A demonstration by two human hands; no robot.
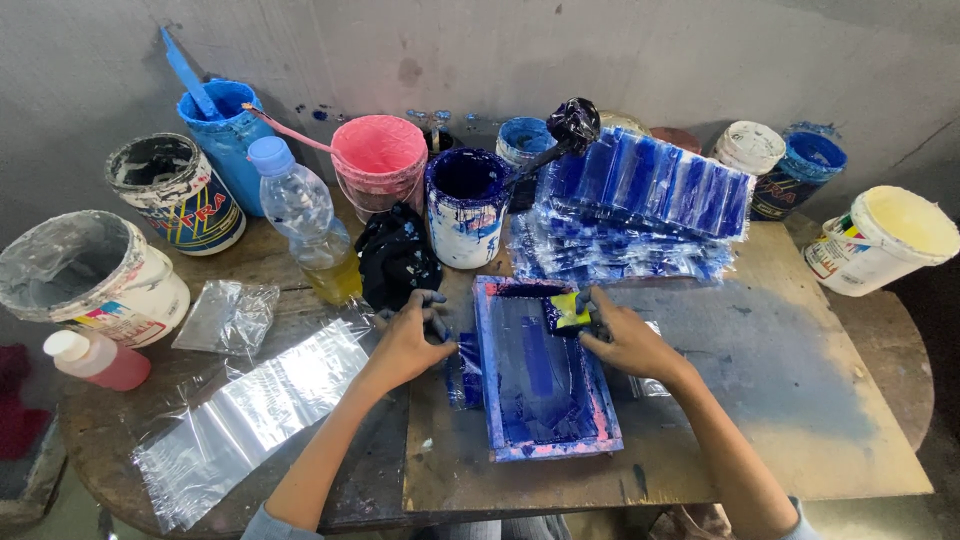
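Blue ink coats most of the small screen-printing frame (545, 370), which lies flat on the wooden board (800, 400) at table centre, its rim stained pink and blue. Right hand (625, 340) pinches a yellow-and-blue squeegee pad (567, 310) at the far end of the frame, fingers curled over it, pad touching the mesh. Left hand (408, 338) rests against the frame's left edge, fingers bent and ink-stained, thumb side pressing near a blue-smeared patch (465, 370) just beside the rim; it appears to steady the frame rather than grip anything. Judgement: the pull should run evenly along the length of the mesh with steady downward pressure, while the left hand holds the frame from sliding; tilting the pad or lifting early would likely leave a streaked print. Stack of printed blue plastic pouches (640, 200) lies just behind the frame. Unprinted clear plastic bags (250, 420) lie to the left, well apart from the ink. Blue-stained ink tub (466, 205) stands near the frame's far left corner, beside a black rag (397, 255), a pink paint bucket (380, 160) and a clear plastic bottle (305, 225) holding yellowish liquid. White bucket (885, 240) sits at far right.
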